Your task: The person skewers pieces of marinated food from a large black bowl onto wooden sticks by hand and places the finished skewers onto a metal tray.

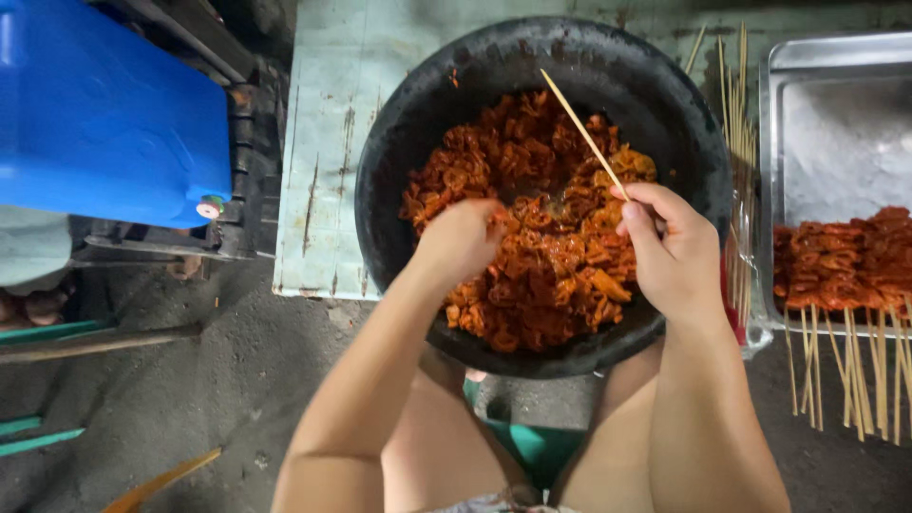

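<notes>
Right hand [670, 252] fingers pinched on bamboo skewer [581, 128], left hand [461, 239] closed in marinated meat [532, 228]; steel tray [836, 57] alongside.

Worn pale tabletop [328, 142] at twelve o'clock; blue plastic container [104, 109] at ten; grey gritty floor [218, 380] at seven, dimly lit.
</notes>
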